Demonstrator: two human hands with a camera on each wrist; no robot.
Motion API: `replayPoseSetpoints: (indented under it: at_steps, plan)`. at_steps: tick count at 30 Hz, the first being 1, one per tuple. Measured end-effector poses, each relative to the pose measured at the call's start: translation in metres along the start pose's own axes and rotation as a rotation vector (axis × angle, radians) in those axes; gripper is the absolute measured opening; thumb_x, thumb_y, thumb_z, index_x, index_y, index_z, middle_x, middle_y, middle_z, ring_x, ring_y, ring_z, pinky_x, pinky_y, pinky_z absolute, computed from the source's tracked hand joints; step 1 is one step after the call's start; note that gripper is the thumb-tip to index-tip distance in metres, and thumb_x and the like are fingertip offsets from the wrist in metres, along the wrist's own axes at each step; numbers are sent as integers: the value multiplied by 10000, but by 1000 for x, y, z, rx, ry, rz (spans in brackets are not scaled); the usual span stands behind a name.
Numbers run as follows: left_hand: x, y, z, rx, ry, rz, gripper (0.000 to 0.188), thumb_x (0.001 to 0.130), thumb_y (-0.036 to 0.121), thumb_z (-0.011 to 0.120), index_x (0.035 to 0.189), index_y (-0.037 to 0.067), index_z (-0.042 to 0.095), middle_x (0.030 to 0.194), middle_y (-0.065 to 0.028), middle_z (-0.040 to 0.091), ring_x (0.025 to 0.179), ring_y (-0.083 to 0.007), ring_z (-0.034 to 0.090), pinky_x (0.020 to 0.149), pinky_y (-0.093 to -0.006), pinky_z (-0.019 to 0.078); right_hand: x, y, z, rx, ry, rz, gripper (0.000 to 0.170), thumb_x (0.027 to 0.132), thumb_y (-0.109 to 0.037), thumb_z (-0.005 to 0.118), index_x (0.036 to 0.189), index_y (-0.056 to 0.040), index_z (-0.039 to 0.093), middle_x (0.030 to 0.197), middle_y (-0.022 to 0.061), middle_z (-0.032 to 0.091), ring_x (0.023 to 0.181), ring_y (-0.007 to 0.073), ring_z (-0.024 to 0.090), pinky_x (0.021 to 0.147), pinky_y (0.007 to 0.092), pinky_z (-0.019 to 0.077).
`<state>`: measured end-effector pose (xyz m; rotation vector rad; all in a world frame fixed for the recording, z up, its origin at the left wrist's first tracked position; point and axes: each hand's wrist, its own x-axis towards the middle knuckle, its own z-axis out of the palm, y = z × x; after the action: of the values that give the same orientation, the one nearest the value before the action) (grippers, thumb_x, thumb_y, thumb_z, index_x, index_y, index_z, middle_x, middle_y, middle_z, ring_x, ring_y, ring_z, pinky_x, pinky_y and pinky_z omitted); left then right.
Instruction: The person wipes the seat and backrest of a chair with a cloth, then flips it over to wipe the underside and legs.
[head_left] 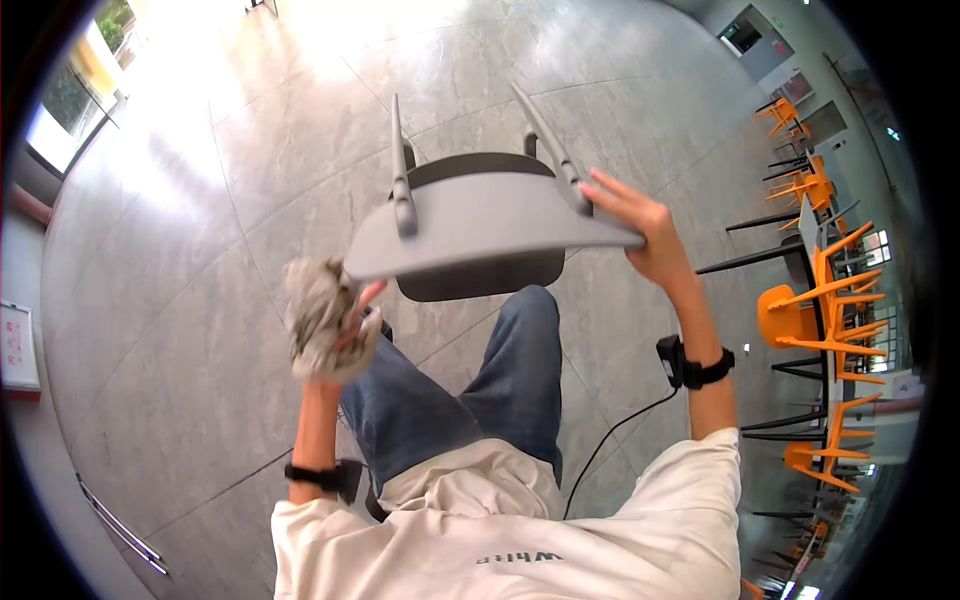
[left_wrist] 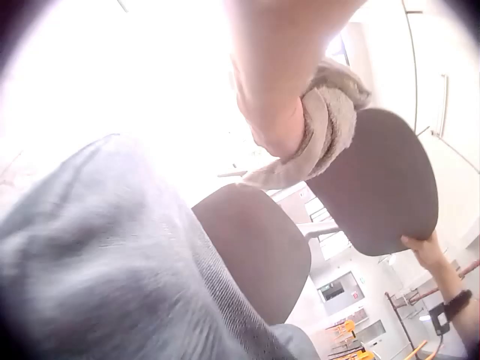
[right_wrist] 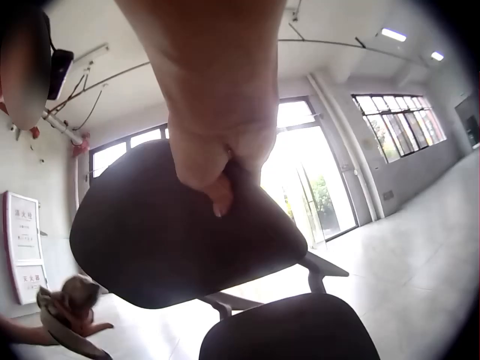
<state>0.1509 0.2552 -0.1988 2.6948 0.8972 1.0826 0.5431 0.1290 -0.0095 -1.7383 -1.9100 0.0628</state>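
A grey chair stands in front of the person, its smooth backrest [head_left: 480,215] nearest the head camera and the darker seat [head_left: 480,278] lower down. My right hand [head_left: 640,230] grips the right edge of the backrest, fingers stretched over one face; the right wrist view shows the thumb [right_wrist: 219,196] against the other face. In my left hand [head_left: 335,325] is a bunched grey-beige cloth [head_left: 312,305], held close beside the backrest's left corner. Seen from the left wrist, the cloth [left_wrist: 330,127] overlaps the upper end of the backrest [left_wrist: 386,187] and hides most of the fingers.
The person's jeans-clad knees [head_left: 530,320] are just below the chair. Grey tiled floor [head_left: 250,130] surrounds it. Orange chairs [head_left: 790,315] are stacked with dark tables along the right side. A cable [head_left: 610,435] hangs from the right wrist camera. A white wall panel [head_left: 18,345] is at far left.
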Motion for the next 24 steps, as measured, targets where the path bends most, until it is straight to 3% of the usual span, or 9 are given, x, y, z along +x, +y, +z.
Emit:
replayPoseSetpoints:
  at_steps: [3, 6, 7, 8, 11, 12, 15, 16, 24]
  plan:
    - [-8, 29, -43, -514, -257, -208, 746, 758, 255, 757, 1427, 115, 459, 1240, -30, 612, 1051, -219, 595, 942, -319, 449, -47, -7, 10, 31, -55, -20, 713, 704, 172, 611, 1331, -169, 608, 1341, 157, 593, 1117, 338, 642, 926, 376, 554]
    - [-54, 36, -21, -219, -413, -179, 618, 873, 333, 661, 1409, 90, 474, 1382, -73, 533, 1331, -241, 461, 1128, -379, 340, -100, -5, 28, -63, -109, -33, 693, 721, 149, 606, 1348, -146, 587, 1295, 152, 620, 1131, 333, 634, 947, 382, 552]
    - [-82, 21, 14, -320, -270, -239, 578, 916, 352, 614, 1410, 88, 470, 1408, -78, 513, 1351, -249, 435, 1141, -407, 328, -117, -5, 34, -117, -122, -29, 678, 732, 137, 602, 1351, -139, 582, 1276, 149, 631, 1135, 330, 632, 952, 384, 551]
    - [-99, 10, 24, -702, -355, -316, 561, 949, 297, 579, 1442, 69, 442, 1461, -108, 472, 1379, -293, 411, 1174, -473, 295, -134, -6, 37, -159, -130, -35, 655, 751, 118, 595, 1353, -141, 580, 1255, 148, 639, 1132, 326, 635, 949, 386, 553]
    - [-114, 25, 33, -2504, -57, -951, 706, 885, 278, 641, 1492, 52, 361, 1474, -181, 445, 1357, -332, 434, 1142, -504, 359, -183, -10, 51, -261, -141, -12, 592, 806, 63, 572, 1358, -148, 575, 1207, 147, 655, 1124, 318, 642, 944, 392, 555]
    - [-98, 37, 18, -2277, -56, -1150, 533, 997, 196, 450, 1497, 35, 360, 1502, -188, 417, 1372, -343, 431, 1159, -507, 345, -193, -14, 59, -280, -140, 9, 574, 822, 47, 563, 1361, -152, 573, 1201, 148, 655, 1122, 316, 643, 946, 394, 554]
    - [-79, 24, 8, -2036, -386, -785, 524, 1008, 175, 408, 1510, 43, 336, 1486, -181, 441, 1326, -341, 487, 1134, -487, 389, -231, -14, 84, -303, -128, 45, 552, 850, 24, 557, 1369, -165, 564, 1197, 162, 651, 1127, 330, 640, 947, 399, 554]
    - [-72, 24, 16, -2392, -385, -1034, 501, 993, 145, 437, 1477, 30, 377, 1430, -165, 500, 1274, -322, 536, 1104, -459, 426, -237, -15, 90, -318, -121, 47, 555, 851, 24, 557, 1371, -172, 563, 1200, 164, 649, 1131, 333, 638, 949, 399, 553]
    - [-29, 34, 2, -1750, -469, -987, 251, 949, 85, 527, 1184, 9, 570, 1044, -43, 562, 1014, -183, 601, 938, -308, 490, -240, -31, 103, -139, -93, 384, 759, 797, 165, 475, 1459, -208, 457, 1343, 190, 564, 1264, 369, 540, 1042, 428, 484]
